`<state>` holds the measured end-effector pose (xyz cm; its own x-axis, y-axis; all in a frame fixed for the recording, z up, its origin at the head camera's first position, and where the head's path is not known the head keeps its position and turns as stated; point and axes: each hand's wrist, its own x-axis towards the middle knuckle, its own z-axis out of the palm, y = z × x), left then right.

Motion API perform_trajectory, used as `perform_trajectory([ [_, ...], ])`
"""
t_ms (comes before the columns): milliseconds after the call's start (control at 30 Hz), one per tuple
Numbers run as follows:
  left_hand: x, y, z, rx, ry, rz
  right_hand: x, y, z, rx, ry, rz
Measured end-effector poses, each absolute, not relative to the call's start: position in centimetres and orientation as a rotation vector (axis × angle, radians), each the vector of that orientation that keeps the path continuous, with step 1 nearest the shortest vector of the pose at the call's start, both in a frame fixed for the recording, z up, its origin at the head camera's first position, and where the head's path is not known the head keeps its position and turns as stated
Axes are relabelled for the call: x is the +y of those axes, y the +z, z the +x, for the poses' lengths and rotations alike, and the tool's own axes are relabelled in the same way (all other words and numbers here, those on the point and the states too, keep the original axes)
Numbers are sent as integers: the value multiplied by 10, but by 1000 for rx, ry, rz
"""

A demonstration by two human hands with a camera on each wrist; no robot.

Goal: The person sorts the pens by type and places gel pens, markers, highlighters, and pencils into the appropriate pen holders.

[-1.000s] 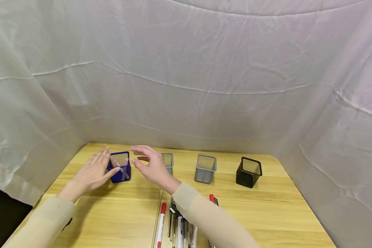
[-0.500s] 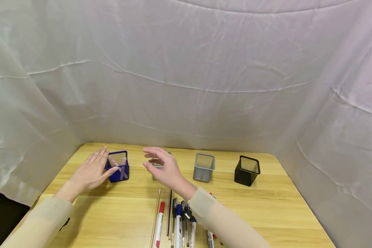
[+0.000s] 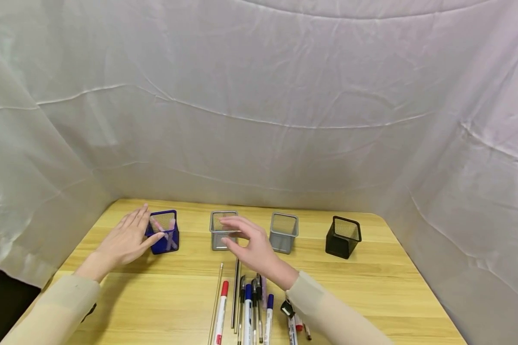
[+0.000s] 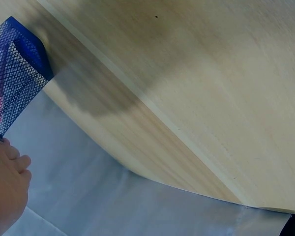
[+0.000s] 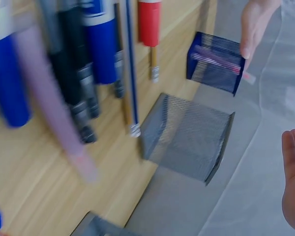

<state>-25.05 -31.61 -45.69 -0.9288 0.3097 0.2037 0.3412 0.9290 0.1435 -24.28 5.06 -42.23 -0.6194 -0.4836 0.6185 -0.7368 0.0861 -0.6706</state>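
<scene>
In the head view a blue mesh pen cup (image 3: pixel 165 242) stands at the back left of the table, with pinkish pens (image 3: pixel 171 235) inside. My left hand (image 3: pixel 123 239) lies against its left side, fingers extended, thumb near the front rim. The left wrist view catches the cup's mesh wall (image 4: pixel 12 73) above the knuckles. My right hand (image 3: pixel 256 247) holds nothing, fingers loosely bent, in the air before two grey mesh cups, the left one (image 3: pixel 220 242) and the right one (image 3: pixel 283 243). Below it lie a red-capped marker (image 3: pixel 221 311), blue-capped markers (image 3: pixel 248 311) and several pens (image 3: pixel 254 297).
A black mesh cup (image 3: pixel 343 239) stands at the back right of the wooden table (image 3: pixel 371 297). A pencil (image 3: pixel 216 306) lies left of the red-capped marker. More markers (image 3: pixel 292 330) lie under the right forearm. Grey cloth (image 3: pixel 259 120) hangs behind and at both sides.
My right hand has moved right, away from the blue cup and past the left grey cup, uncovering that cup and more of the pens. My left hand stays at the blue cup.
</scene>
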Motion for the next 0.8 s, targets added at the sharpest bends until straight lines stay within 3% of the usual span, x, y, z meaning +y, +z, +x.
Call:
perform_trajectory([
  [800,-318,-457,-249,-2915,-273,-486,125,-458,-237,-2388,1254,1114],
])
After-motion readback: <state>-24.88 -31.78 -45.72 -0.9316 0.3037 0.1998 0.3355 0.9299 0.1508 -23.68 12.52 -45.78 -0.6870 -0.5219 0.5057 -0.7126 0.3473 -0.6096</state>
